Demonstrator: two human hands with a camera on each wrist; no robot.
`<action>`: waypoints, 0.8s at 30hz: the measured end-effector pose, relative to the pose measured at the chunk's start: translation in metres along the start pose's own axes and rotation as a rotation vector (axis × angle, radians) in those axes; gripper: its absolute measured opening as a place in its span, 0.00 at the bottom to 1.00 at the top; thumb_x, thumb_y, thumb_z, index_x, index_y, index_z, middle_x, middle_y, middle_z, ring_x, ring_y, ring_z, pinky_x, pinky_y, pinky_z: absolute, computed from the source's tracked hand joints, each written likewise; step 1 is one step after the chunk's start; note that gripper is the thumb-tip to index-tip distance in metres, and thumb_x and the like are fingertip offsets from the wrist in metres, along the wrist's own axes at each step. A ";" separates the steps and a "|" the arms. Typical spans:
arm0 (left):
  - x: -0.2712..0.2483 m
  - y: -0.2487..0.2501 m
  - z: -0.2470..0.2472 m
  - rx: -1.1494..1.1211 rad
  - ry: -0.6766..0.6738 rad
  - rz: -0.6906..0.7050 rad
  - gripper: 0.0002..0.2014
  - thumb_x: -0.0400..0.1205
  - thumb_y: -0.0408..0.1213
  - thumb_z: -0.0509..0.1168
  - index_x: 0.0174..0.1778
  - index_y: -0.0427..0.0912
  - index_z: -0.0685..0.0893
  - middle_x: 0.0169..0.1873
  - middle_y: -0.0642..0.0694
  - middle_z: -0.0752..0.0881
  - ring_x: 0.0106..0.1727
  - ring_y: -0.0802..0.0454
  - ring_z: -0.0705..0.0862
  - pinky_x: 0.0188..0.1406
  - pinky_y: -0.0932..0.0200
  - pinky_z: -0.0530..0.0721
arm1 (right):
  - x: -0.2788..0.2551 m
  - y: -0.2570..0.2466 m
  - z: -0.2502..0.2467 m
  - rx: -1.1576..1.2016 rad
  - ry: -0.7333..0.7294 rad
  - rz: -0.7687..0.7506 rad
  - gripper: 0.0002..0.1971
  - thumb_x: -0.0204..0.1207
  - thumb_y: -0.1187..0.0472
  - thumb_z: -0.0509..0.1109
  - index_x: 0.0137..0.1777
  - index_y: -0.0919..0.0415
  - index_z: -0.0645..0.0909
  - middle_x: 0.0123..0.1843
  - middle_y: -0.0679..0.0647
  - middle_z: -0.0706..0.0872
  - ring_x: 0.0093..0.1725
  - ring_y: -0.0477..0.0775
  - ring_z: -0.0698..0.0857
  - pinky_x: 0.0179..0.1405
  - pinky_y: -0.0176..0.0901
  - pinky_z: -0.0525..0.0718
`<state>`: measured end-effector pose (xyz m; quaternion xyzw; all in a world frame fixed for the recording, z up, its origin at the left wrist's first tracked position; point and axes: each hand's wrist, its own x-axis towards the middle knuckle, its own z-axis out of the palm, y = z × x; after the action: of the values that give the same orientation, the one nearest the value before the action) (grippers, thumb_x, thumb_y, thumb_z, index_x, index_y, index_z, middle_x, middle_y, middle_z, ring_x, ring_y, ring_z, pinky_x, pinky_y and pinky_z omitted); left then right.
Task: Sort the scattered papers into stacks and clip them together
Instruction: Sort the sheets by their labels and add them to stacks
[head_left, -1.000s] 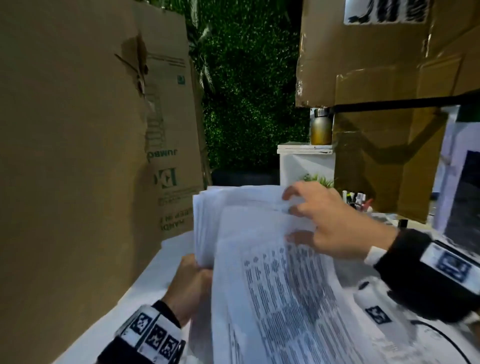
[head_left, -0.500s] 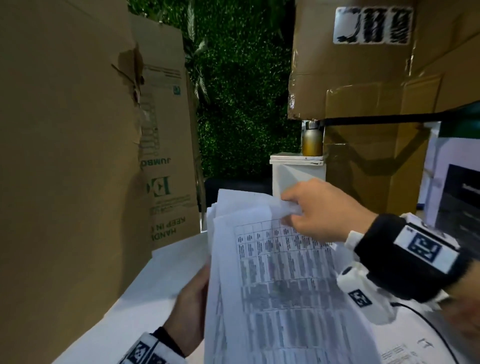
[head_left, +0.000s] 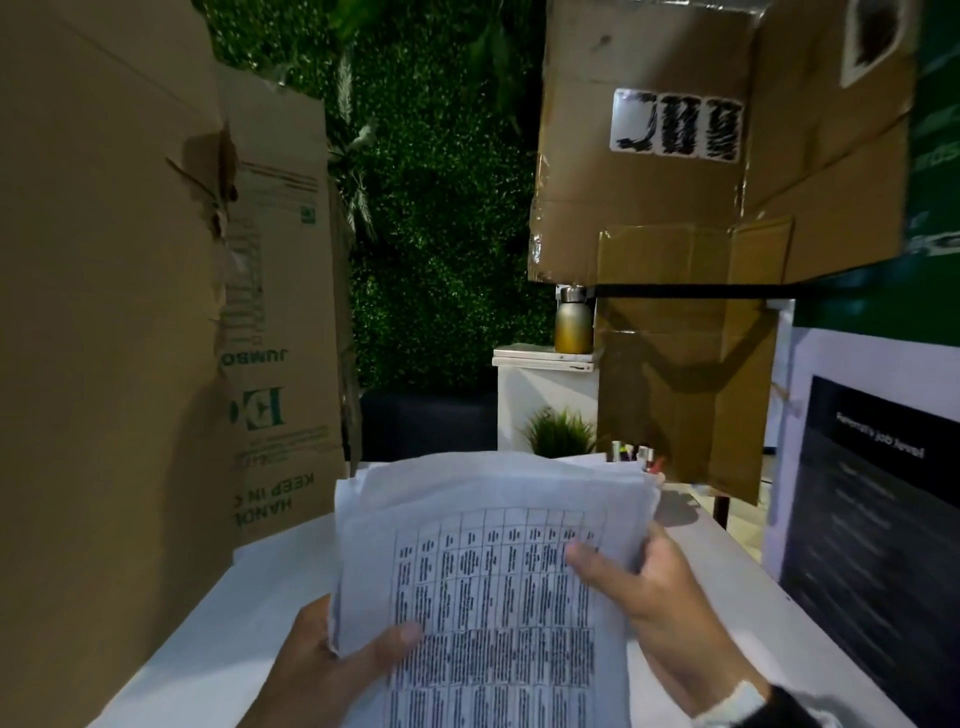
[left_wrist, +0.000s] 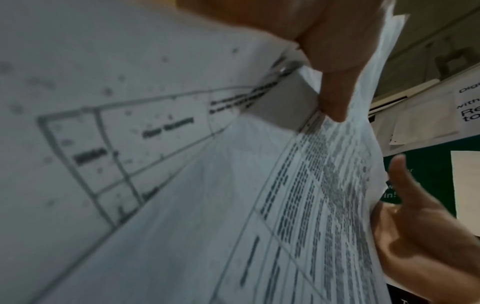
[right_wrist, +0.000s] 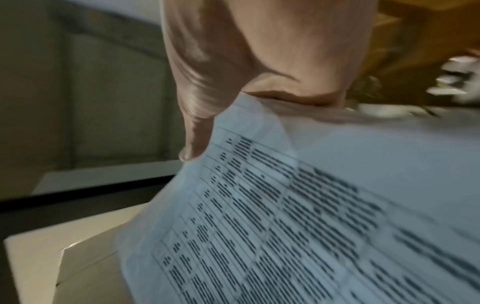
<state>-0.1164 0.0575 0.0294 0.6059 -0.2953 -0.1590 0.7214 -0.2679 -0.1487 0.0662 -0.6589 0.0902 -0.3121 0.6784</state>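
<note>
I hold a stack of printed papers (head_left: 493, 587) upright above the white table (head_left: 218, 634), its front sheet covered by a table of text. My left hand (head_left: 332, 665) grips the stack's lower left edge, thumb across the front sheet. My right hand (head_left: 639, 582) grips the right edge, thumb on the front and fingers behind. The left wrist view shows the papers (left_wrist: 233, 185) close up with my left hand's thumb (left_wrist: 335, 82) on them and my right hand (left_wrist: 415, 216) beyond. In the right wrist view the papers (right_wrist: 311, 216) hang under my right hand (right_wrist: 233, 82). No clip is visible.
Tall cardboard boxes (head_left: 104, 312) stand along the left; more cardboard (head_left: 701, 208) hangs over the back right. A small potted plant (head_left: 558, 434), pens and a metal bottle (head_left: 573, 325) on a white cabinet sit behind the papers. A dark screen (head_left: 878, 519) stands at right.
My right hand slid from the stack's top edge down to its right edge. The papers now stand squared and upright, facing me. My view tilted up.
</note>
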 end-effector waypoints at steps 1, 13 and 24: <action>0.002 0.001 -0.002 -0.037 -0.046 -0.030 0.29 0.55 0.36 0.89 0.45 0.56 0.82 0.24 0.64 0.91 0.38 0.56 0.88 0.45 0.53 0.80 | 0.002 0.011 0.000 0.033 -0.023 0.040 0.42 0.41 0.49 0.91 0.59 0.58 0.84 0.49 0.58 0.94 0.50 0.58 0.93 0.41 0.47 0.92; 0.023 0.005 -0.023 -0.282 0.028 0.146 0.22 0.66 0.45 0.80 0.53 0.39 0.92 0.44 0.38 0.96 0.39 0.46 0.95 0.33 0.56 0.93 | 0.012 0.016 0.003 0.202 -0.032 -0.024 0.16 0.55 0.53 0.86 0.44 0.56 0.92 0.48 0.66 0.93 0.49 0.66 0.93 0.53 0.66 0.87; 0.021 -0.016 -0.009 -0.010 0.205 0.172 0.11 0.66 0.47 0.85 0.33 0.45 0.94 0.33 0.54 0.95 0.46 0.50 0.94 0.34 0.71 0.87 | 0.009 0.025 0.021 -0.150 0.035 -0.188 0.15 0.58 0.55 0.83 0.45 0.51 0.88 0.41 0.51 0.94 0.40 0.48 0.92 0.32 0.32 0.87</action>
<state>-0.0925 0.0484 0.0185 0.5880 -0.2701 -0.0351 0.7617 -0.2425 -0.1375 0.0477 -0.7079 0.0627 -0.3781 0.5933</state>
